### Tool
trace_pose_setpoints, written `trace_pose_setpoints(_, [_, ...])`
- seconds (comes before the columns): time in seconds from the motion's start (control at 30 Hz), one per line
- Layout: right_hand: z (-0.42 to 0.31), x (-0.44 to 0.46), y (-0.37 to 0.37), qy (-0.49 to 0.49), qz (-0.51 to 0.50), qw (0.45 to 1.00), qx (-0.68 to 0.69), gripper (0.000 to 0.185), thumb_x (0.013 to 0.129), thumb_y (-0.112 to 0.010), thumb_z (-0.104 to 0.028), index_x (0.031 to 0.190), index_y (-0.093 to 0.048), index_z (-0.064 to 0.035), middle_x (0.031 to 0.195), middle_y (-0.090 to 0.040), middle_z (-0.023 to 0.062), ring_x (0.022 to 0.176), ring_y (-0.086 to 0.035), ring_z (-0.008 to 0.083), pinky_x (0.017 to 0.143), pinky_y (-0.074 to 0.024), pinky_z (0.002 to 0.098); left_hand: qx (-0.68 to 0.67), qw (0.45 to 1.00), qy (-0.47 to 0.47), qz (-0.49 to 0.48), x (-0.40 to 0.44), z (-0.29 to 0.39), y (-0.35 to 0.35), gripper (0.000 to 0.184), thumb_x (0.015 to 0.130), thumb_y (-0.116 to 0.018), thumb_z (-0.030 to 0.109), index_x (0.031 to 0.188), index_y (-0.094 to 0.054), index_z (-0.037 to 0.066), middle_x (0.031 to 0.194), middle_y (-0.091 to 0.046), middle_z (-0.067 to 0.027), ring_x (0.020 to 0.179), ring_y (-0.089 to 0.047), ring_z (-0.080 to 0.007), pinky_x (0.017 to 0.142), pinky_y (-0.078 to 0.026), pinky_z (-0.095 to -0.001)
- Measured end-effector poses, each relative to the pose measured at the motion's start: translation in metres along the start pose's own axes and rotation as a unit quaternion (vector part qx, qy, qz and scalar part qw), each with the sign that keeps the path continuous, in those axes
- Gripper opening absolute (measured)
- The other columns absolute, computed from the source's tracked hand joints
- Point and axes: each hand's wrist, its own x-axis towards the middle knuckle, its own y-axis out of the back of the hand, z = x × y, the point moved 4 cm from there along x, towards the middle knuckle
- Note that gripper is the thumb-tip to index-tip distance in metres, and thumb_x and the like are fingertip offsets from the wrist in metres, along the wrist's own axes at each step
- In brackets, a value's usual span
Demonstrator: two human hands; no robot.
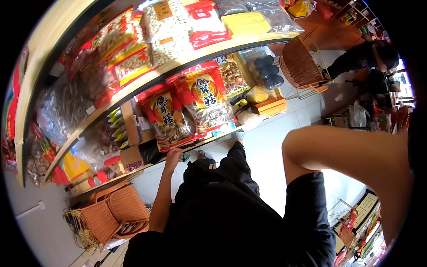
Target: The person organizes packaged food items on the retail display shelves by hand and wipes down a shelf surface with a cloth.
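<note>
My left hand (174, 157) is at the shelf's front edge, just below a red and clear bag of dried mushrooms (168, 118). Its fingers look curled; whether they touch the bag or the shelf edge, and what is in them, I cannot make out. Beside that bag leans a second, similar bag of dried mushrooms (204, 100). My right arm is bent and raised close to the camera, its elbow toward the middle of the view. The right hand itself lies outside the picture.
An upper shelf (187, 55) carries packed bags, a yellow bundle (245, 24) among them. Wicker baskets (127, 202) stand at lower left, and another wicker basket (299, 62) at upper right. A person in dark clothes (364, 55) is beyond it. Pale floor tiles (271, 147) show below.
</note>
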Motion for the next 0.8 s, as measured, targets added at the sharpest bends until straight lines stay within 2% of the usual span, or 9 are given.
trace_pose_setpoints(0.07, [0.014,-0.035,0.034,-0.058,0.037,0.998,0.015,0.030,0.084,-0.052,-0.023,0.109,-0.056,-0.0093,0.097,-0.058,0.0131,0.087,-0.055,0.0249,0.075,-0.0481,0.0400,0.037,0.997,-0.019,-0.057,0.021,0.013,-0.019,0.020,0.083,-0.053,0.020,0.095,-0.062,0.007,0.082,-0.063,-0.0040,0.075,-0.059,-0.0108,0.061,-0.046,-0.0257])
trace_pose_setpoints(0.2, [0.049,-0.143,0.080,-0.250,0.139,0.952,0.108,0.031,0.084,-0.052,-0.024,0.110,-0.055,-0.0075,0.097,-0.058,0.0141,0.087,-0.055,0.0258,0.077,-0.0483,0.0408,0.103,0.993,-0.057,0.017,0.051,0.047,-0.063,0.032,0.082,-0.057,0.020,0.106,-0.058,0.000,0.090,-0.061,-0.0094,0.088,-0.057,-0.0175,0.075,-0.046,-0.0296])
trace_pose_setpoints(0.23, [0.057,-0.179,0.083,-0.314,0.173,0.921,0.152,0.031,0.084,-0.051,-0.024,0.110,-0.055,-0.0071,0.097,-0.058,0.0144,0.087,-0.055,0.0260,0.077,-0.0483,0.0410,0.129,0.989,-0.073,0.024,0.057,0.059,-0.073,0.035,0.082,-0.058,0.020,0.109,-0.056,-0.001,0.091,-0.061,-0.0102,0.090,-0.057,-0.0186,0.078,-0.046,-0.0303])
trace_pose_setpoints(0.3, [0.073,-0.266,0.074,-0.505,0.247,0.794,0.232,0.030,0.086,-0.048,-0.017,0.112,-0.053,-0.0023,0.098,-0.058,0.0158,0.089,-0.057,0.0255,0.083,-0.0465,0.0394,-0.052,0.995,-0.048,0.072,0.049,0.097,-0.098,0.048,0.080,-0.061,0.018,0.120,-0.047,-0.004,0.101,-0.059,-0.0131,0.097,-0.055,-0.0216,0.085,-0.043,-0.0321])
trace_pose_setpoints(0.4, [0.095,-0.403,0.045,-0.726,0.210,0.632,0.171,0.034,0.084,-0.053,-0.010,0.117,-0.048,-0.0038,0.100,-0.057,0.0136,0.092,-0.056,0.0214,0.085,-0.0464,0.0343,0.043,0.996,-0.002,0.083,0.061,0.124,-0.110,0.059,0.078,-0.064,0.018,0.127,-0.039,-0.004,0.112,-0.057,-0.0153,0.102,-0.054,-0.0240,0.087,-0.041,-0.0320])
trace_pose_setpoints(0.57, [0.117,-0.536,0.004,-0.852,0.131,0.484,0.149,0.052,0.080,-0.060,-0.013,0.126,-0.039,-0.0035,0.113,-0.052,0.0148,0.099,-0.054,0.0234,0.088,-0.0444,0.0337,0.041,0.989,0.052,0.133,0.094,0.114,-0.111,0.064,0.073,-0.069,0.024,0.124,-0.042,-0.004,0.117,-0.055,-0.0156,0.106,-0.052,-0.0298,0.091,-0.038,-0.0369])
trace_pose_setpoints(0.67, [0.134,-0.599,-0.019,-0.831,0.056,0.550,0.065,0.060,0.076,-0.067,-0.012,0.126,-0.037,0.0026,0.090,-0.054,0.0097,0.080,-0.054,0.0180,0.071,-0.0455,0.0293,0.024,0.985,0.015,0.172,0.097,0.126,-0.117,0.056,0.075,-0.067,0.024,0.117,-0.047,-0.007,0.113,-0.056,-0.0155,0.104,-0.052,-0.0294,0.089,-0.038,-0.0352])
trace_pose_setpoints(0.73, [0.151,-0.656,-0.033,-0.811,0.055,0.578,0.076,0.065,0.073,-0.069,-0.011,0.127,-0.036,0.0041,0.087,-0.053,0.0084,0.080,-0.054,0.0207,0.073,-0.0456,0.0307,0.024,0.987,0.013,0.160,0.101,0.131,-0.117,0.050,0.076,-0.066,0.024,0.112,-0.050,-0.006,0.108,-0.058,-0.0149,0.100,-0.054,-0.0281,0.086,-0.039,-0.0347])
trace_pose_setpoints(0.8, [0.156,-0.675,-0.045,-0.799,-0.041,0.589,0.117,0.057,0.075,-0.065,-0.014,0.125,-0.042,0.0006,0.104,-0.053,0.0128,0.098,-0.052,0.0231,0.087,-0.0415,0.0330,0.022,0.989,0.011,0.147,0.099,0.137,-0.119,0.044,0.077,-0.064,0.025,0.108,-0.054,-0.006,0.104,-0.060,-0.0144,0.095,-0.055,-0.0268,0.082,-0.040,-0.0341])
